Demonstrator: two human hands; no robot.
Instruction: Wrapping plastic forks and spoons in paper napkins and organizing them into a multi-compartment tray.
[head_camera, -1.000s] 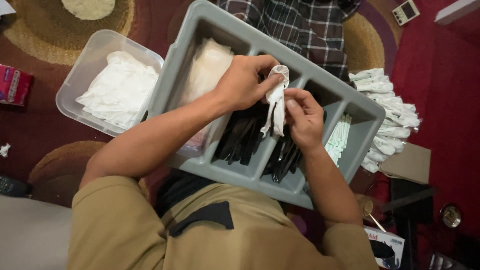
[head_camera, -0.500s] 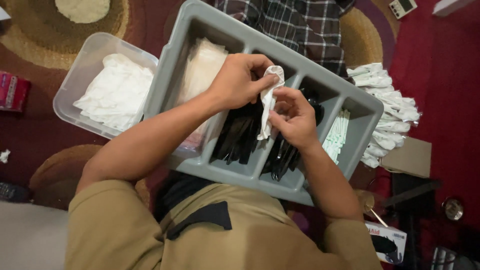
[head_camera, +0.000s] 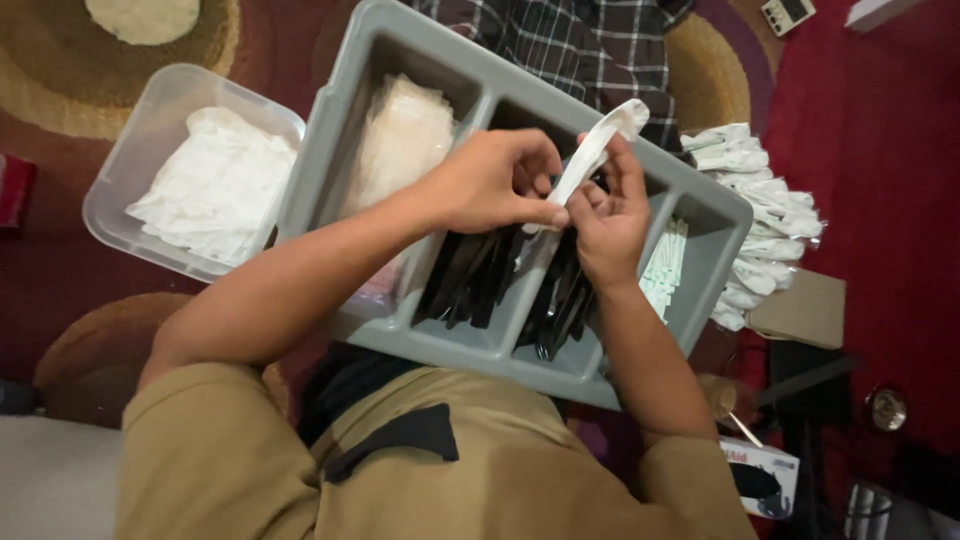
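Observation:
Both my hands hold a rolled white napkin bundle above a grey divided tray on my lap. My left hand pinches its lower end. My right hand grips it higher up, and the bundle's top sticks out tilted to the upper right. Under my hands the tray's middle compartments hold black plastic cutlery. The tray's left compartment holds a stack of clear wrappers. Its right compartment holds pale green packets.
A clear plastic tub of white napkins stands left of the tray on a dark red patterned rug. A pile of finished white wrapped rolls lies to the right, by a cardboard box. A glove box sits lower right.
The napkin bundle hung downward between my hands before; now it points up and to the right, with my right hand raised along it and my left hand at its lower end.

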